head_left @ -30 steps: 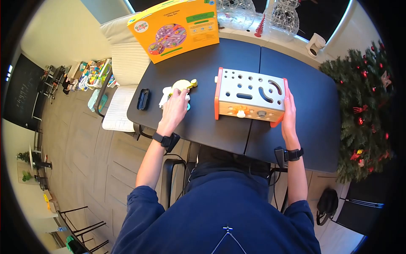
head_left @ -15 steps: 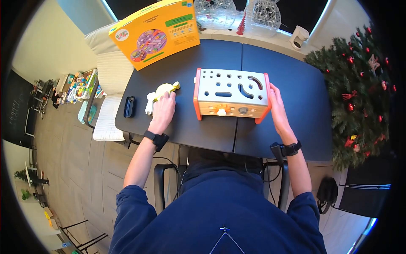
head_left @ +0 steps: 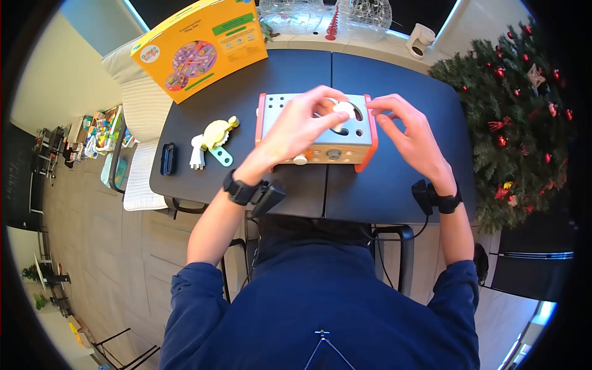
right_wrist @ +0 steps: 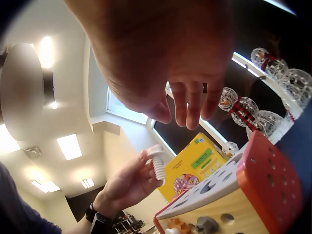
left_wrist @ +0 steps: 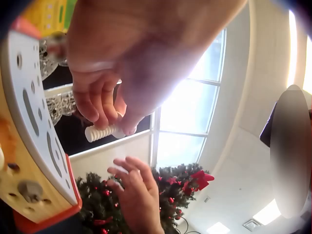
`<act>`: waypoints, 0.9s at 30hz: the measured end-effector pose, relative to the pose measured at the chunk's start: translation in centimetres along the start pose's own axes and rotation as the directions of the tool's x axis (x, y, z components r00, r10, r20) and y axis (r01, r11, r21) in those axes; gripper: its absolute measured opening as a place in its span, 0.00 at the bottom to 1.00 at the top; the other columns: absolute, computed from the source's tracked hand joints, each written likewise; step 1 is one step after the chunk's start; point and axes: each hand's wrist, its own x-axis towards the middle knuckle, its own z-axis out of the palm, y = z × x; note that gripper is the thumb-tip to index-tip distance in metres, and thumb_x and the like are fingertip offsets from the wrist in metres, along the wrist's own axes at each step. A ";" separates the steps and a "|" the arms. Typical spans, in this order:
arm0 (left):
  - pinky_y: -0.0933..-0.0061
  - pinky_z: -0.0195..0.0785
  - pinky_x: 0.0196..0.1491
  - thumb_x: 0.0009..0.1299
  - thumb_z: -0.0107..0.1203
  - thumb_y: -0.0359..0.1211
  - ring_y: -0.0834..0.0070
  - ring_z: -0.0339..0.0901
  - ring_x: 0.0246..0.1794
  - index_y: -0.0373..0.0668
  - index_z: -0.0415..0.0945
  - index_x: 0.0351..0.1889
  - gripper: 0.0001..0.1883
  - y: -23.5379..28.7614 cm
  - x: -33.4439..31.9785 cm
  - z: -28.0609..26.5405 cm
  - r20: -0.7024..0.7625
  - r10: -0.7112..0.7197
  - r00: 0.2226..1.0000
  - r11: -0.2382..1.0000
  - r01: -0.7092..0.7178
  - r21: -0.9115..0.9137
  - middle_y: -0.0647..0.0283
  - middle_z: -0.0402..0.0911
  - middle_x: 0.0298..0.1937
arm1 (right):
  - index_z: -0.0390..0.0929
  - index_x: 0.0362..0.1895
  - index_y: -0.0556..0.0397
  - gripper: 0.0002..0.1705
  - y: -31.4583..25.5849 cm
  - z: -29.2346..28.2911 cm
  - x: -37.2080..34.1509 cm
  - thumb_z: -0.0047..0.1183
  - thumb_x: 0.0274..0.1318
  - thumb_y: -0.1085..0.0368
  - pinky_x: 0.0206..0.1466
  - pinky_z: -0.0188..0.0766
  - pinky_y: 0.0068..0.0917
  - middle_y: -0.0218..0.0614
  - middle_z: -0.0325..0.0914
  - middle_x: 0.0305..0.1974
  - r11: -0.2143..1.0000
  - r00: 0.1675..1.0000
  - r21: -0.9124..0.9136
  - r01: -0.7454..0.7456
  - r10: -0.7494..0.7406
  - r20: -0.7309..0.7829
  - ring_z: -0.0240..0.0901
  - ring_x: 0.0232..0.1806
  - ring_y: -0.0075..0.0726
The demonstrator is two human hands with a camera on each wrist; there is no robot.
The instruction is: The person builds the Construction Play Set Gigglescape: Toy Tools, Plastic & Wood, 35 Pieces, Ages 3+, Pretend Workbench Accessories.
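Note:
My left hand (head_left: pixel 299 123) pinches a white toy screw (left_wrist: pixel 100 133) between thumb and fingers, above the toy workbench. Its ribbed shaft shows clearly in both wrist views. The workbench (head_left: pixel 351 154) has a grey top with round holes and curved slots, a wooden front and red end panels. On its front sit a grey nut (left_wrist: pixel 30 191) and an orange gear (right_wrist: pixel 179 225). Close by the right end panel is my right hand (head_left: pixel 407 129), fingers loosely bent and holding nothing.
Left of the workbench lie a yellow toy piece (head_left: pixel 216 134), a white piece (head_left: pixel 197 152), a teal strip with holes (head_left: pixel 222 156) and a black case (head_left: pixel 168 158). A yellow box (head_left: pixel 203 52) stands at the back left, a decorated tree (head_left: pixel 505 123) at the right.
My left hand has left the loose toy pieces and moved right over the workbench with the white screw. The right hand has come off the end panel. The teal strip is uncovered.

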 end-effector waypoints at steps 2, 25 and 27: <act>0.73 0.76 0.49 0.78 0.67 0.40 0.81 0.82 0.42 0.38 0.80 0.60 0.19 -0.9 1.4 2.0 0.054 0.021 0.998 0.999 -0.018 -0.038 0.66 0.86 0.39 | 0.82 0.60 0.54 0.13 0.2 -0.6 0.5 0.55 0.76 0.69 0.55 0.79 0.37 0.43 0.82 0.49 1.000 0.994 -0.003 0.009 -0.008 0.113 0.84 0.49 0.46; 0.62 0.75 0.61 0.71 0.70 0.34 0.64 0.81 0.50 0.38 0.74 0.63 0.26 -1.8 3.0 3.6 0.184 0.034 0.982 0.953 -0.088 0.290 0.55 0.83 0.51 | 0.81 0.56 0.51 0.14 1.7 -0.8 1.3 0.56 0.67 0.74 0.55 0.76 0.47 0.42 0.77 0.50 0.930 0.952 -0.304 0.207 -0.119 0.282 0.78 0.52 0.56; 0.61 0.75 0.61 0.71 0.69 0.33 0.59 0.82 0.52 0.38 0.73 0.65 0.27 -2.0 3.2 3.9 0.172 0.053 0.984 0.959 -0.098 0.267 0.53 0.83 0.52 | 0.81 0.55 0.52 0.14 1.7 -0.7 1.5 0.56 0.67 0.74 0.55 0.77 0.47 0.42 0.78 0.51 0.926 0.947 -0.293 0.238 -0.153 0.283 0.79 0.53 0.55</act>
